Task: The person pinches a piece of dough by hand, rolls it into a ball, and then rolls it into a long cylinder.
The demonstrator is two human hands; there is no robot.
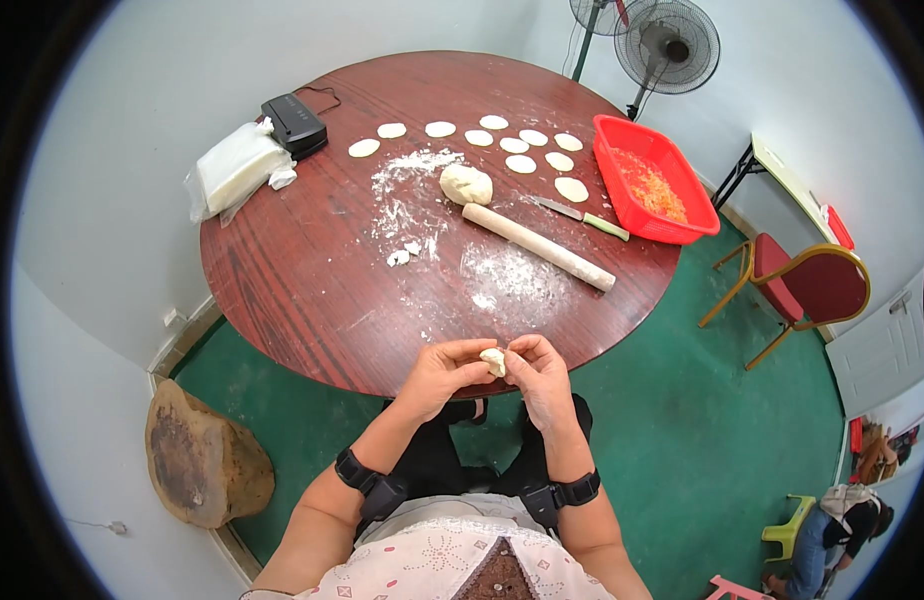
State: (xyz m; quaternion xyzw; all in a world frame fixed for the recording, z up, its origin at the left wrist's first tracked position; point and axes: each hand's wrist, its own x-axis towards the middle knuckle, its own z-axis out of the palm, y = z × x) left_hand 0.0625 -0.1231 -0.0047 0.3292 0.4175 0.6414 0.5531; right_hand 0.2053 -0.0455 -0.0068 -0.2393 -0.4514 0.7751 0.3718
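Note:
Between my two hands, just past the table's near edge, is a small pale piece of dough (pixel 493 362), perhaps folded; its exact shape is too small to tell. My left hand (pixel 450 372) pinches it from one side, and my right hand (pixel 535 370) grips the other side with thumb and fingertips. Ahead lies a wooden rolling pin (pixel 538 246), slanting away to the right. A lump of dough (pixel 467 184) rests by its far end. A knife (pixel 582 217) with a green handle lies beyond the pin. Several flat dough rounds (pixel 521 163) are spread farther back.
A red plastic basket (pixel 702 218) holds shredded orange filling at the table's right. White flour (pixel 517 278) dusts the round table (pixel 282 265). A black appliance (pixel 296 125) and a wrapped white packet (pixel 240 170) stand at left. Beyond are a red chair (pixel 817 285), fans and a seated person.

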